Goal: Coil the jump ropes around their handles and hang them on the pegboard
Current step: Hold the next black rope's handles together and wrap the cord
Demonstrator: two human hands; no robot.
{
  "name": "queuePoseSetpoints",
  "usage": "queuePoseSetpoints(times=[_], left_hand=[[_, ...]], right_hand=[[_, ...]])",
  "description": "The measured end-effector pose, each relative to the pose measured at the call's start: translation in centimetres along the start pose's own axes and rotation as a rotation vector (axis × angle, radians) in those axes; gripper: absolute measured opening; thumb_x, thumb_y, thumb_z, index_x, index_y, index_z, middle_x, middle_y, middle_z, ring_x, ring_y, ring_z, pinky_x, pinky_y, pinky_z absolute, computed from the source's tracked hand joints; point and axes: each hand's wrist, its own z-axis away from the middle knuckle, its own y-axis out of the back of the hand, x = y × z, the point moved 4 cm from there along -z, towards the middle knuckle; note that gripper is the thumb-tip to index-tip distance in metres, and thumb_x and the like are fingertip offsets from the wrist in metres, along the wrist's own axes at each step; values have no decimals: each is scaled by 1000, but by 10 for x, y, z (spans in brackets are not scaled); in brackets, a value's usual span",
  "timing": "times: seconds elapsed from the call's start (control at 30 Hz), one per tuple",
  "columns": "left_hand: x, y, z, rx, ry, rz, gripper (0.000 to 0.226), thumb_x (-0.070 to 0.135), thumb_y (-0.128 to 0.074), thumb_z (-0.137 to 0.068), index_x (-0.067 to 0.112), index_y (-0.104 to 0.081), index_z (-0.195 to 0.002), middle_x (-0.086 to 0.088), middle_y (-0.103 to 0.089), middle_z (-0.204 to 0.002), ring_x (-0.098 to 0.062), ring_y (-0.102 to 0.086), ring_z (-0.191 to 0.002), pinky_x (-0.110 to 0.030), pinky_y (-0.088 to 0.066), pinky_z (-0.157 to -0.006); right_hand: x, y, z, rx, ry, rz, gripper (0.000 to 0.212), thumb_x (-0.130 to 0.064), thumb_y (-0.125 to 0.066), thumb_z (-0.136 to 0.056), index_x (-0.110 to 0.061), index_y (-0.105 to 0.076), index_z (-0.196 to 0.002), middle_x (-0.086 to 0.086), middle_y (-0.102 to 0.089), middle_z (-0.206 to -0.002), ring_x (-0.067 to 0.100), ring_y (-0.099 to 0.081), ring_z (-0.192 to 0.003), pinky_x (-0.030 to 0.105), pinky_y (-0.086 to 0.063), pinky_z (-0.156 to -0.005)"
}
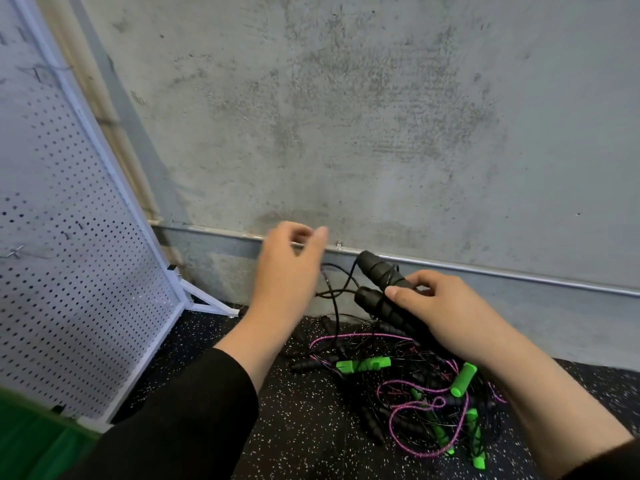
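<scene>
Black handles (pixel 381 289) clenched in right hand (pixel 446 313), left hand (pixel 291 268) released beside cord (pixel 334 292)

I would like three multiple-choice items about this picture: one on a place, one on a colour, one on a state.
1. The pegboard stands
A. at the left
B. at the right
C. behind the pile

2. The two handles in the right hand are
A. green
B. black
C. pink

3. The left hand is
A. flat on the floor
B. raised, holding no handle
C. gripping a green handle

Answers: 1 A, it fills the left edge. 2 B, both are black foam. 3 B, it is raised beside the black cord.
</scene>
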Motion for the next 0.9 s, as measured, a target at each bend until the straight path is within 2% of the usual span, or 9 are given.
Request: queuePoseSetpoints(times=[0.1, 0.2, 0.3, 0.4, 0.5, 0.63, 0.73, 0.8, 0.9], left_hand=[[7, -32, 21, -384, -34, -103, 37, 57, -63, -92, 22, -68, -84, 12, -62, -69, -2, -51, -61, -28, -41, -62], [6, -38, 22, -458, -94, -250, 26, 50, -67, -91, 26, -68, -82, 11, -62, -67, -1, -51, -61, -28, -39, -61], [10, -36, 26, -556, -71, -212, 32, 56, -63, -92, 27, -71, -85, 5, -72, -79, -4, -58, -69, -30, -47, -67], [10, -40, 30, -614, -111, -239, 23, 43, -64, -95, 26, -69, -81, 5, -69, -77, -6, -58, -70, -32, -48, -70], [10, -34, 20, -408, -76, -131, 21, 27, -59, -92, 16, -64, -75, 7, -55, -61, -16, -50, -63, -33, -39, -61], [-17, 2, -10, 63, 401, 504, 22, 13, -46, -96, 15, -54, -75, 4, -48, -52, -14, -41, -44, -25, -33, -43], [-48, 22, -25, 157, 624, 580, 18, 14, -48, -102, 14, -58, -88, -2, -55, -71, -15, -48, -50, -25, -40, -45], [-56, 26, -29, 176, 577, 384, 15, 20, -54, -103, 11, -59, -115, -3, -59, -90, -18, -55, -69, -32, -44, -60], [-21, 29, -25, 216, 101, 58, 39, 33, -58, -102, 22, -52, -138, 6, -58, -119, -11, -57, -101, -26, -44, -83]], right_hand=[[-1, -6, 1, 1, 39, 43, 23, -44, -67, -92, -21, -68, -87, -3, -69, -65, -1, -50, -42, 15, -36, -43], [-5, -4, 2, 21, 52, 71, 23, -43, -64, -94, -22, -69, -85, -3, -69, -65, -1, -51, -42, 15, -36, -42], [-4, 0, 3, 24, 58, 94, 21, -43, -64, -93, -24, -69, -84, -3, -69, -63, 1, -51, -43, 18, -37, -44], [-4, -2, 5, 8, 49, 111, 24, -46, -63, -93, -25, -69, -82, -10, -64, -54, -1, -51, -43, 14, -35, -42], [-9, 0, 7, -36, 30, 17, 22, -41, -64, -95, -22, -68, -86, -5, -67, -54, 6, -59, -42, 19, -43, -44], [-11, 11, 16, -175, -38, -145, 24, -32, -60, -99, -9, -63, -95, 11, -65, -55, 19, -58, -38, 23, -44, -40], [-10, 28, 19, -91, -67, -417, 29, -27, -56, -100, 2, -59, -104, 20, -65, -61, 27, -60, -45, 26, -45, -39], [-8, 37, 20, -26, -99, -538, 33, -26, -55, -100, 6, -57, -108, 24, -63, -63, 27, -58, -40, 23, -42, -34], [-4, 37, 20, -39, -115, -609, 40, -29, -56, -98, 7, -57, -115, 38, -66, -84, 30, -61, -46, 26, -45, -38]])
